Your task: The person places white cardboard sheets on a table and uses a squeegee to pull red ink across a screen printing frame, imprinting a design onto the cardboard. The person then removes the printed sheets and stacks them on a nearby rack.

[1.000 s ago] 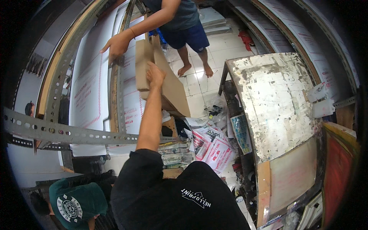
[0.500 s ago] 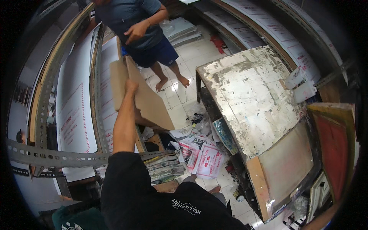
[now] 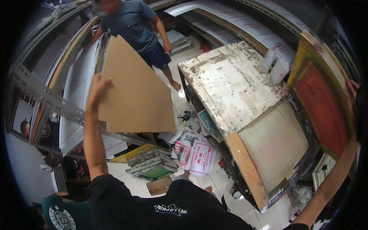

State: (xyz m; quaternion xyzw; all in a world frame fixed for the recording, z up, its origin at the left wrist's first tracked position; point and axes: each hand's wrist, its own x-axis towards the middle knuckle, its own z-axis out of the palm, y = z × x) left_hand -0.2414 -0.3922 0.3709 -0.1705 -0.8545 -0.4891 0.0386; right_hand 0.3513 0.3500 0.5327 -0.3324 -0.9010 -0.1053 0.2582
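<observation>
"One brown cardboard sheet (image 3: pixel 136 92), raised left of centre in the frame. What has hold of it?"

"The left hand (image 3: pixel 99 90), its fingers clamped on the left edge, thumb against the front face."

"And the right hand (image 3: pixel 352 88)?"

"Far out at the right rim, at the outer edge of a red-and-yellow frame (image 3: pixel 324 101). It's dark there, so I cannot tell whether those fingers are closed on it."

"How much room is there around the cardboard?"

"Tightest at lower left, where a perforated metal rail (image 3: pixel 46 92) passes behind it. Its right edge faces a narrow strip of tiled floor (image 3: pixel 179 103), and the worktable (image 3: pixel 230 84) lies beyond that."

"Is that strip clear to step through?"

"Only partly: clear plastic (image 3: pixel 194 119) lies along it near the middle, and printed sheets (image 3: pixel 201 157) spread over the tiles just below. A stack of frames (image 3: pixel 151 163) sits below the cardboard's bottom edge."

"Above it?"

"A co-worker (image 3: pixel 134 28) stands close behind the top corner, at upper left, so the view overlaps there."

"And around the red one?"

"Its left edge comes near two translucent containers (image 3: pixel 278 71) at the worktable's right edge."
</observation>
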